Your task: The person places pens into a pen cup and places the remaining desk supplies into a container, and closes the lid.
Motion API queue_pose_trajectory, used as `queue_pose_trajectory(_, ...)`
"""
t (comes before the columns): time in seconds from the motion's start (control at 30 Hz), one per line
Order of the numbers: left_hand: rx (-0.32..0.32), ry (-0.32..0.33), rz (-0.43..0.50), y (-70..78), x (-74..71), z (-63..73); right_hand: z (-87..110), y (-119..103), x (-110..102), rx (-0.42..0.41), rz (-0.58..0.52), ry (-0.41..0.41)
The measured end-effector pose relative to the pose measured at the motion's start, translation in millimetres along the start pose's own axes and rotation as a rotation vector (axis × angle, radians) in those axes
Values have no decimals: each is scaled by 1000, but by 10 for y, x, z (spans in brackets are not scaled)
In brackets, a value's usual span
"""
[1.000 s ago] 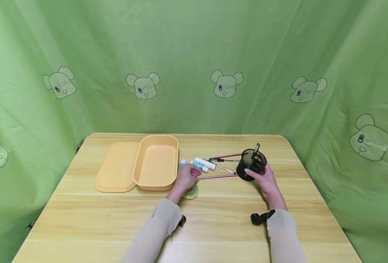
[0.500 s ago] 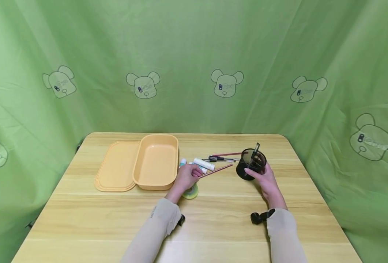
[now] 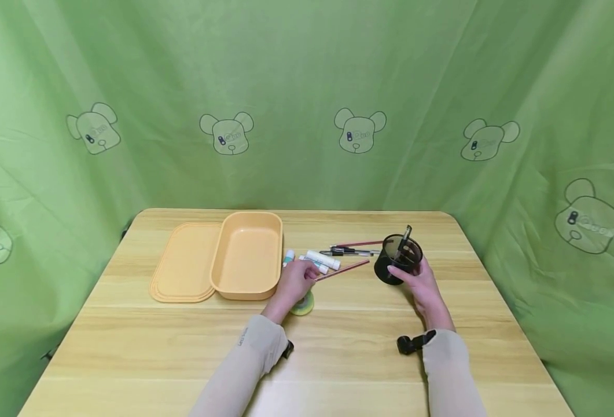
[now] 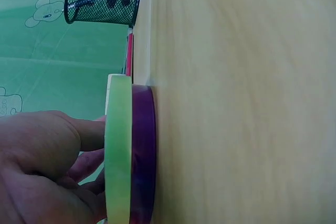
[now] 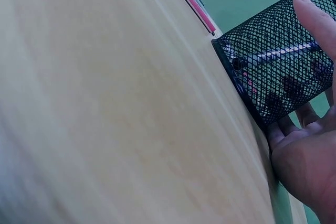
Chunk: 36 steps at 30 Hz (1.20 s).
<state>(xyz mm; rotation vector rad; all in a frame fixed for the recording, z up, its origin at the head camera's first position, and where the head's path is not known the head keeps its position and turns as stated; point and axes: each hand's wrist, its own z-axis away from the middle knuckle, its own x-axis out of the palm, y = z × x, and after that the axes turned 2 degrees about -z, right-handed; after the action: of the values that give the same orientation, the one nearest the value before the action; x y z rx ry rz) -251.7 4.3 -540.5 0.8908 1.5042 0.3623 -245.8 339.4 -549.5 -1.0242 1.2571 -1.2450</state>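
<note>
In the head view my left hand (image 3: pixel 295 282) pinches one end of a red pencil (image 3: pixel 343 270), which points right and away toward the pen cup. The left fingertips are partly hidden. Under that wrist lie stacked tape rolls, a yellow-green tape roll (image 4: pixel 118 150) over a purple tape roll (image 4: pixel 143 156), seen edge-on in the left wrist view. My right hand (image 3: pixel 423 289) grips a black mesh pen cup (image 3: pixel 388 272), thumb across its near side. One pen (image 3: pixel 404 240) leans inside the cup. Its base meets the table in the right wrist view.
Glue sticks (image 3: pixel 323 259) lie just beyond my left hand. Black pens (image 3: pixel 344 252) and another red pencil (image 3: pixel 361 244) lie behind the held pencil. An orange open box (image 3: pixel 246 289) stands at left, its lid (image 3: pixel 184 266) beside it. A green curtain (image 3: pixel 296 69) surrounds the table.
The held pencil's far end has swung away from me and off the cup's base. A pen by the glue sticks has shifted back beside another pen. Both hands have barely moved.
</note>
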Motion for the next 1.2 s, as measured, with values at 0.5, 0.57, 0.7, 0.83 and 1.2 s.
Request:
queue_pose_trajectory(0.5,-6,18,35,58,-29,8,-2,14,3,6,14,0)
queue_pose_trajectory(0.57,-14,23,59,66,-34,14,-5,18,8,7,3,5)
queue_pose_trajectory(0.7,-25,33,102,91,-49,24,-1,16,16,8,-3,11)
queue_pose_trajectory(0.83,-21,56,151,100,-56,33,5,13,12,11,-4,8)
queue_pose_trajectory(1.2,-28,100,408,100,-38,39,2,14,9,11,-13,5)
